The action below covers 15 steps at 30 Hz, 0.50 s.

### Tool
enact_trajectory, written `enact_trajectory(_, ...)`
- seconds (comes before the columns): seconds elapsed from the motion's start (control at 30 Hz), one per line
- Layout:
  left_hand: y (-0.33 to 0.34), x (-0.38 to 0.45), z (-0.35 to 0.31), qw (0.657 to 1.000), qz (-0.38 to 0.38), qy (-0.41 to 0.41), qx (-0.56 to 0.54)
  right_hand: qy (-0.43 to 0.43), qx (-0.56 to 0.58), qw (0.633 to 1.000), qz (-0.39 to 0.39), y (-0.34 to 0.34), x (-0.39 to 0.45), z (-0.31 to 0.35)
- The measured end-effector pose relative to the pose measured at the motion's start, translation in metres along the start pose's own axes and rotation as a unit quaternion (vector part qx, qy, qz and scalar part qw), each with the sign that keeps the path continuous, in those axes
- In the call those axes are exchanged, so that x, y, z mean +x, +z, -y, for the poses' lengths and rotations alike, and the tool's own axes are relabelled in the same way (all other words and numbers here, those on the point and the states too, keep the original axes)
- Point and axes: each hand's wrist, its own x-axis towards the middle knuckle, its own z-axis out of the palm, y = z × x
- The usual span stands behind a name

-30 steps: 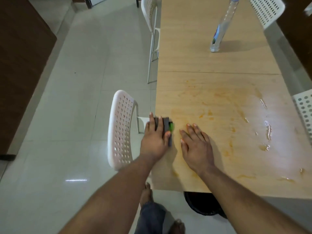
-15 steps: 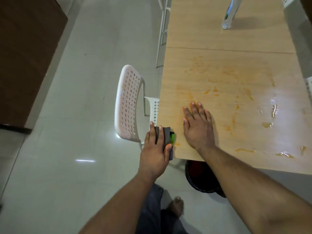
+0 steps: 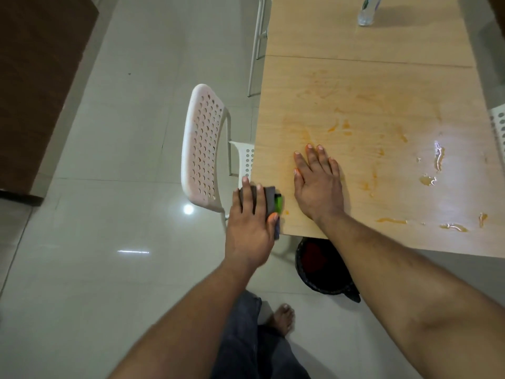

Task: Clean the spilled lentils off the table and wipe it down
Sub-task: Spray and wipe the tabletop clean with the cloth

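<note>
Orange lentil smears (image 3: 338, 127) and wet streaks (image 3: 453, 227) spread over the near half of the light wooden table (image 3: 369, 86). My left hand (image 3: 250, 228) grips a grey and green sponge (image 3: 273, 199) at the table's near left corner, partly past the edge. Its fingers lie over the top of the sponge and its thumb wraps one side. My right hand (image 3: 317, 184) rests flat on the tabletop just right of the sponge, fingers straight and holding nothing.
A dark bin (image 3: 319, 266) stands on the floor under the table's near edge. A white perforated chair (image 3: 203, 149) is beside the left edge, and another chair (image 3: 498, 119) is at the right. A clear bottle (image 3: 367, 12) stands at the far end.
My left hand has drawn the sponge back along the left side to the near corner of the table. My right hand stays flat on the tabletop.
</note>
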Motion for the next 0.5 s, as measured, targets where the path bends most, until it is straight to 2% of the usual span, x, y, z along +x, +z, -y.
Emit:
enact_trajectory(0.13, 0.004, -0.028, -0.001, 1.0, 0.007, 0.005, 0.021, 0.003, -0.005, 1.0, 0.004, 0.0, -0.002, 0.002)
enact_trajectory(0.3, -0.002, -0.003, 0.005, 1.0, -0.003, 0.018, 0.02, 0.003, -0.004, 1.0, -0.008, 0.002, 0.001, 0.003)
enact_trajectory(0.5, -0.006, 0.013, -0.007, 1.0, 0.001, -0.017, 0.008, -0.003, 0.001, 1.0, -0.014, 0.007, 0.0, -0.001)
